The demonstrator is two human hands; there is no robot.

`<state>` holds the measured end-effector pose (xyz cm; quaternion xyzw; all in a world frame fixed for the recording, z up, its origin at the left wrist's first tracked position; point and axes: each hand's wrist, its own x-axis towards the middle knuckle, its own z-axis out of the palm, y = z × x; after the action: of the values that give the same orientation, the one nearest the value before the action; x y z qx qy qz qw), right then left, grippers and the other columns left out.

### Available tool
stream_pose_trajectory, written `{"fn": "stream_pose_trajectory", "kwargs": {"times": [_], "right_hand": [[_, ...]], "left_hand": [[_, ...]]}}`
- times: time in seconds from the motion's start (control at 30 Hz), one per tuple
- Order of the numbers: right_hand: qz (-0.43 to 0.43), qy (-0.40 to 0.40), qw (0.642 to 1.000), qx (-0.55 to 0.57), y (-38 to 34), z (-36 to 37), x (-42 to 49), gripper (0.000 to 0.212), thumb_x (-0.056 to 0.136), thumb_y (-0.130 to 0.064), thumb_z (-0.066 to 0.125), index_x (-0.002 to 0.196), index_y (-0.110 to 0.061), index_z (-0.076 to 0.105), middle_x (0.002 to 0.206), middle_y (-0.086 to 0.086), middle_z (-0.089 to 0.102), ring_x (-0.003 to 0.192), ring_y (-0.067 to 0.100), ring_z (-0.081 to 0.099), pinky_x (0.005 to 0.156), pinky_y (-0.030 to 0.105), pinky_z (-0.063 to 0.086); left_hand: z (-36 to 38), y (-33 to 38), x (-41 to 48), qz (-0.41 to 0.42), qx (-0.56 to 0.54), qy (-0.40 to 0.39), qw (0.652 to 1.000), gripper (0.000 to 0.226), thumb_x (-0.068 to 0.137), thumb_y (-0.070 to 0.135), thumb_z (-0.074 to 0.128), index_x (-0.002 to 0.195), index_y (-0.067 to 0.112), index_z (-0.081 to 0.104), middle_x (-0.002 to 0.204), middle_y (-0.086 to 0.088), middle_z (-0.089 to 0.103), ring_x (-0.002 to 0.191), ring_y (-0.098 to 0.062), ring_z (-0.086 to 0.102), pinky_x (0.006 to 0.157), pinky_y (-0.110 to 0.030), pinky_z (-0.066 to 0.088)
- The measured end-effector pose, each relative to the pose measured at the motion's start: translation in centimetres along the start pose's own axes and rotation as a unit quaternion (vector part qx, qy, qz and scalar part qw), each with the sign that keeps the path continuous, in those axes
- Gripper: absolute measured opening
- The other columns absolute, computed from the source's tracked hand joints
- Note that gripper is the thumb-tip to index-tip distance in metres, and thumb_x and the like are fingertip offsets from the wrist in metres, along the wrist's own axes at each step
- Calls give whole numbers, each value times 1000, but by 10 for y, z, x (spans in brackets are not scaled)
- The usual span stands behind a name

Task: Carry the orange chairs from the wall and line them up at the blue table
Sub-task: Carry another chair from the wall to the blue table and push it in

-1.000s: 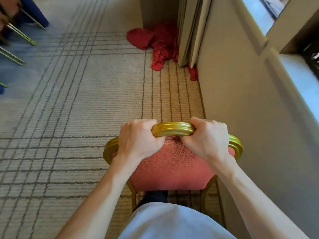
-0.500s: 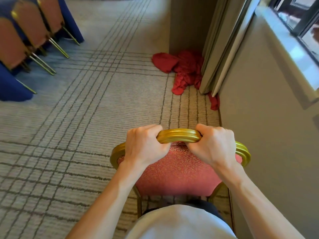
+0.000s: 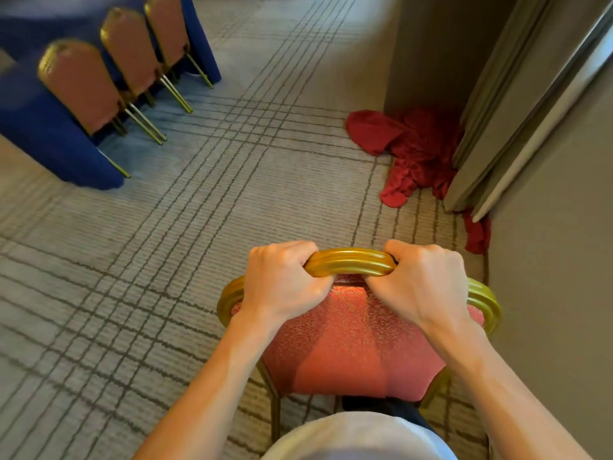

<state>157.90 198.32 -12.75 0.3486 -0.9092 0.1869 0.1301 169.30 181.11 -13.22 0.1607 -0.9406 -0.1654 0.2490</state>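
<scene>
Blue table (image 3: 49, 137) nearer, cropped, seat of orange chair (image 3: 348, 343) hidden

A beige carpet (image 3: 199, 260) crossed by grids of thin dark lines covers the whole floor. At the far right a crumpled red cloth (image 3: 414, 151) lies heaped on the carpet, pressed against the foot of a tan column (image 3: 428, 51) and a stack of tall grey-beige folding panels (image 3: 517, 104); a smaller scrap of it shows just right of the panels. A plain beige wall (image 3: 557, 293) runs along the right side.
</scene>
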Motion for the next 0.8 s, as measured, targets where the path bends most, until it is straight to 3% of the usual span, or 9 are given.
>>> {"fn": "stream_pose_trajectory", "kwargs": {"times": [0.13, 0.37, 0.57, 0.7, 0.8], "right_hand": [[-18, -34, 999, 9, 9, 22, 75, 33, 62, -41, 75, 54, -17, 53, 46, 4, 57, 48, 38, 60, 50, 30, 33], [-72, -34, 996, 27, 7, 56, 178, 35, 61, -38, 79, 53, -15, 55, 45, 4, 55, 46, 37, 58, 52, 28, 28], [-101, -49, 993, 39, -13, 105, 275, 38, 57, -39, 78, 52, -16, 48, 43, 3, 51, 45, 37, 56, 51, 28, 30], [-114, -71, 990, 52, -41, 146, 341, 39, 61, -50, 63, 52, -23, 38, 46, 2, 55, 50, 37, 59, 52, 32, 38], [-112, -69, 990, 47, -58, 165, 384, 40, 63, -50, 65, 52, -21, 41, 48, 3, 57, 53, 38, 60, 53, 32, 39]], "left_hand": [[13, -20, 62, -38, 25, 5, 999, 30, 66, 36, 69, 56, 14, 52, 53, 1, 55, 54, -22, 58, 49, -39, 46], [19, -57, 138, -71, 52, 23, 996, 36, 65, 39, 68, 54, 18, 41, 49, 8, 41, 50, -17, 51, 48, -35, 41], [32, -123, 211, -107, 62, 35, 992, 39, 65, 41, 67, 53, 19, 38, 48, 8, 39, 49, -15, 47, 48, -32, 35], [42, -186, 259, -120, 43, 42, 991, 46, 65, 38, 72, 54, 24, 29, 49, 8, 30, 49, -14, 36, 47, -30, 30], [42, -223, 295, -120, 42, 50, 991, 43, 64, 39, 69, 54, 23, 31, 49, 7, 31, 49, -13, 35, 49, -27, 25]]}}
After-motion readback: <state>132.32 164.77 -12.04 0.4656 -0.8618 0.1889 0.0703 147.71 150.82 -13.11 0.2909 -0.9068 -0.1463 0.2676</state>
